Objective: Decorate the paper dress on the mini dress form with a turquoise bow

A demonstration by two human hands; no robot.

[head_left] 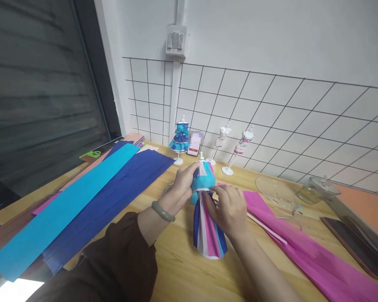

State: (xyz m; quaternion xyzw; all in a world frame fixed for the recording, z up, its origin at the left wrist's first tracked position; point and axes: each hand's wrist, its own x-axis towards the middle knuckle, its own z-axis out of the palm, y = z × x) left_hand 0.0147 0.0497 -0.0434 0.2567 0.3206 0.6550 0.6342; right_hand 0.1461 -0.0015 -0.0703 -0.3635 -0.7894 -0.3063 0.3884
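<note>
A small doll dress (209,228) with blue, pink, white and turquoise stripes hangs on a white mini dress form at the middle of the table. Around its waist runs a turquoise band (204,183) with a white strip along the lower edge. My left hand (185,182) grips the bodice from the left side, thumb and fingers closed round it. At the right of the waist my right hand (228,205) pinches the end of the white strip, the fingertips pressed together against the dress. A green bangle (162,212) circles my left wrist.
Turquoise paper (78,201) and dark blue paper (113,197) strips lie at the left, pink paper (280,230) at the right. A dressed form (180,138), a phone (194,144) and two white forms stand by the wall. A dark phone (355,247) and glass dish (275,191) sit right.
</note>
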